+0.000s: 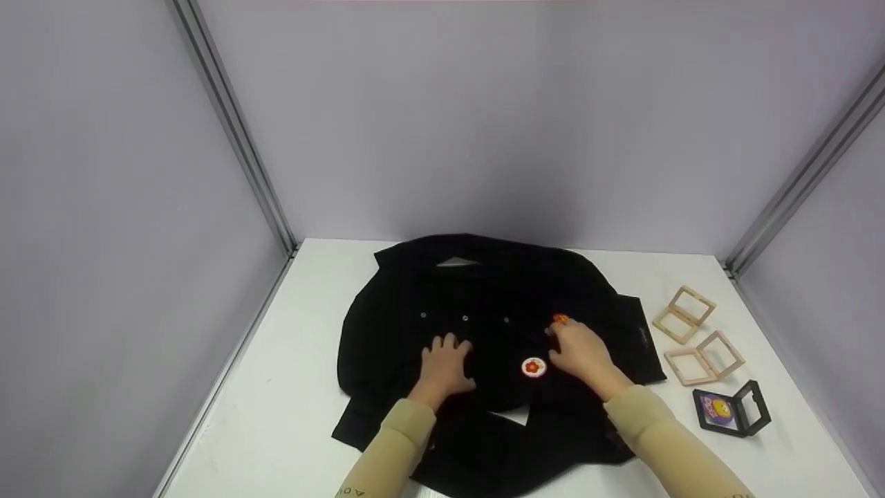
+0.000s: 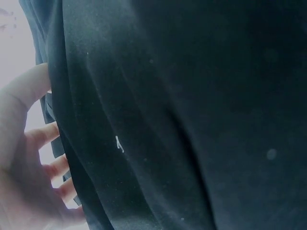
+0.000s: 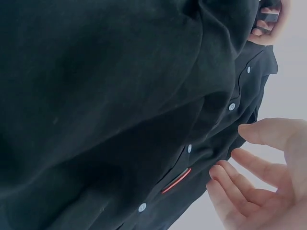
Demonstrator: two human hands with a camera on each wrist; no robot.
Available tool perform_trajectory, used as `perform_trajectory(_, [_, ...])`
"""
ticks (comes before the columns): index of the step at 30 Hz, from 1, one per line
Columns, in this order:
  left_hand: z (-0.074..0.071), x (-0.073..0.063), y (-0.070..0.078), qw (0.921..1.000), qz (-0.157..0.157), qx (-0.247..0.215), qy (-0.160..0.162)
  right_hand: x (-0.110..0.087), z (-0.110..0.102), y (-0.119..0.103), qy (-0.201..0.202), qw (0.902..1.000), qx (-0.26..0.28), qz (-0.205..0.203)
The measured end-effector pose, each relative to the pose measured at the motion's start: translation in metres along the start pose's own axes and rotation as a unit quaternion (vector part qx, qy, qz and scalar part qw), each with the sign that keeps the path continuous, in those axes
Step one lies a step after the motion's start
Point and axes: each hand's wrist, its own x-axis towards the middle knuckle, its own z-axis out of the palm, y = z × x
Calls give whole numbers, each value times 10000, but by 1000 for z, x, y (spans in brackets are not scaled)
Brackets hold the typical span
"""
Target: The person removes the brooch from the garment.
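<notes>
A black buttoned shirt [image 1: 484,297] lies spread on the table with its collar at the far side. My left hand [image 1: 444,366] rests on its middle with fingers spread; in the left wrist view, dark cloth partly hides those fingertips. Over the shirt's right part is my right hand [image 1: 579,349], its fingertips beside an orange badge [image 1: 561,318]. In the right wrist view the thumb stands apart from the loosely bent fingers, and nothing shows between them. A round white badge with a red flower [image 1: 534,367] sits on the cloth between the hands.
Along the table's right side stand a gold-toned hinged frame [image 1: 681,319], a pinkish frame [image 1: 702,363] and a black case [image 1: 726,415] holding a purple and yellow badge, all opened. Pale walls close in the white table [image 1: 263,387] at the back and sides.
</notes>
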Motion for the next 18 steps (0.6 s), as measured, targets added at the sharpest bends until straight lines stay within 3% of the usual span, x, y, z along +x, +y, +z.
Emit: perform_trajectory(18, [2,0,0,9999,7,140,88,6,24,-24,-439,9985,254,188])
